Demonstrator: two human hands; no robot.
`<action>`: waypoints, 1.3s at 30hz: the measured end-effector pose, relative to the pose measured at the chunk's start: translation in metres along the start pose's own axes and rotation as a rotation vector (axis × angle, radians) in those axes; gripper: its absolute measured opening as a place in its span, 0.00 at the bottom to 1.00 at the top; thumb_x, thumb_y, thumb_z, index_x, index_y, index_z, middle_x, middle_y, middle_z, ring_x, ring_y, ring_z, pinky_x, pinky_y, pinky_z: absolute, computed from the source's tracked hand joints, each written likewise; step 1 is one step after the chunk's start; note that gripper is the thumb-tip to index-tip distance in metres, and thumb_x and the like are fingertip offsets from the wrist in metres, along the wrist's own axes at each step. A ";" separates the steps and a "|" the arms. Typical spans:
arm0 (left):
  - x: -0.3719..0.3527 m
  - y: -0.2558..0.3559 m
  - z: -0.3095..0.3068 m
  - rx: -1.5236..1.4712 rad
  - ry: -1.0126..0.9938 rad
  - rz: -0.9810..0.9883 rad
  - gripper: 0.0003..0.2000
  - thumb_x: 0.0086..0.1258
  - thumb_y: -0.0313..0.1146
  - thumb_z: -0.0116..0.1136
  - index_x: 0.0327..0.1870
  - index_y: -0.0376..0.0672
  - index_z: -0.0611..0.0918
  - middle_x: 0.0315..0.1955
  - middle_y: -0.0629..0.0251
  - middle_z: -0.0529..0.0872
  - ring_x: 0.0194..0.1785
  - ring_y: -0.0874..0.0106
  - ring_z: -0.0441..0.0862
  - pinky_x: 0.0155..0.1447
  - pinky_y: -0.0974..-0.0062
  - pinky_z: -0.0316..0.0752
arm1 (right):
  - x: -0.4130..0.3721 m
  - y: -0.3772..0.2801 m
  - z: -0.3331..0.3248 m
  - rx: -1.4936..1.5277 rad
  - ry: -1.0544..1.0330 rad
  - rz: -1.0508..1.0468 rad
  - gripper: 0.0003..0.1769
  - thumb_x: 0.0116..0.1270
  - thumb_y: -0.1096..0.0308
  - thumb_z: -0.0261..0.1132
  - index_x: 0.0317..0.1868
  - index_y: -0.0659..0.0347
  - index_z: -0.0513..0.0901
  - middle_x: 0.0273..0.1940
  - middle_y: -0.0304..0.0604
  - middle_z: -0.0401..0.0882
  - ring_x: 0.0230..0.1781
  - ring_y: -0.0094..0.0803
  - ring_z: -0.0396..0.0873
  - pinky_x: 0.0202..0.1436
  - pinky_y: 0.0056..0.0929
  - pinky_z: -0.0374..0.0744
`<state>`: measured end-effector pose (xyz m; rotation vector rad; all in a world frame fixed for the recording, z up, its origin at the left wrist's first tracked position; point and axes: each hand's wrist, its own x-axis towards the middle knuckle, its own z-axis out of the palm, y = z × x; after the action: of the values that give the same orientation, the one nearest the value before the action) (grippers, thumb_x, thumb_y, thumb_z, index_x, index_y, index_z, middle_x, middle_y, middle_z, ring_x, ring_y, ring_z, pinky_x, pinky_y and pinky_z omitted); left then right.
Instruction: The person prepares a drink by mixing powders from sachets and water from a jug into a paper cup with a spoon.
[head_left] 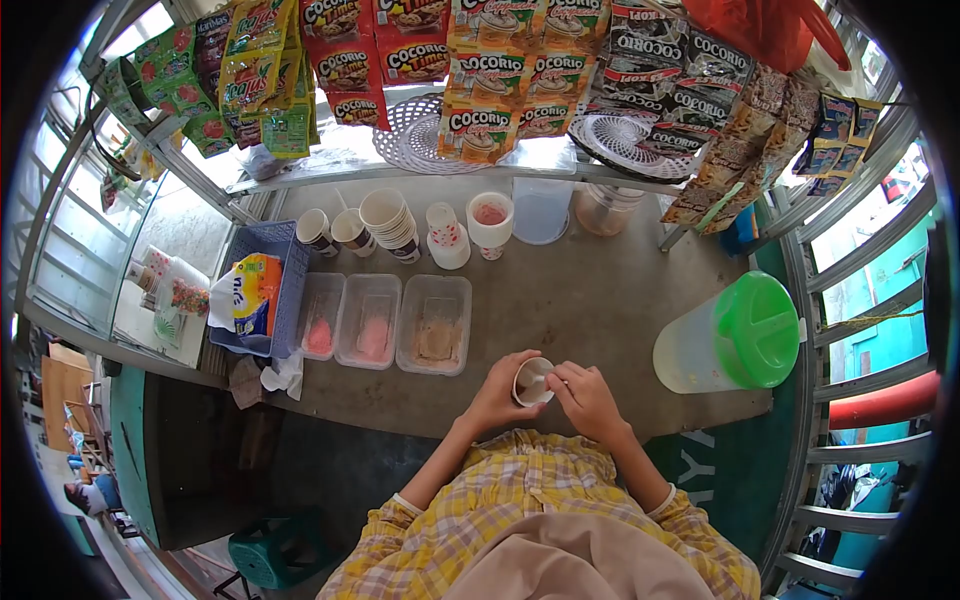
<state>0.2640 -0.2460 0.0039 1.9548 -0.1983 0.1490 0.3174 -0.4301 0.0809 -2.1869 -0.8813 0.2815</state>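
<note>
My left hand (497, 397) is wrapped round a white paper cup (533, 381) near the table's front edge. My right hand (584, 396) is closed at the cup's right side, its fingertips pinching something pale at the opening, perhaps a spoon handle. Only a little of that pale item shows, and the cup's contents are hard to make out. To the left of the cup stands a clear tub (434, 325) with brown powder. Beside it are two clear tubs with pink powder (370, 322).
Stacked paper cups (388, 222) line the back left, near a blue basket (290, 242) with an orange packet (257, 290). A green-lidded container (752, 330) stands at right. Sachet strips (485, 90) hang above the table (580, 300). A green stool (275, 550) is below left.
</note>
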 end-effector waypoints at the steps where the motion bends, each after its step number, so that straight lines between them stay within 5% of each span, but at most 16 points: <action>1: 0.000 0.001 0.000 0.003 0.003 0.006 0.39 0.48 0.41 0.73 0.65 0.43 0.70 0.55 0.55 0.78 0.59 0.55 0.75 0.65 0.61 0.67 | 0.000 0.000 0.001 -0.028 0.026 0.001 0.13 0.74 0.63 0.52 0.35 0.60 0.79 0.33 0.44 0.78 0.36 0.43 0.76 0.42 0.37 0.66; 39: 0.003 0.004 0.003 0.056 0.028 0.020 0.39 0.47 0.41 0.74 0.63 0.43 0.70 0.53 0.56 0.77 0.58 0.56 0.75 0.64 0.60 0.67 | 0.001 0.002 0.005 0.020 0.014 0.026 0.13 0.74 0.62 0.53 0.33 0.58 0.78 0.32 0.42 0.77 0.35 0.41 0.75 0.45 0.37 0.63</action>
<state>0.2666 -0.2504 0.0073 2.0055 -0.1977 0.1965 0.3167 -0.4276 0.0763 -2.1808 -0.8401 0.2862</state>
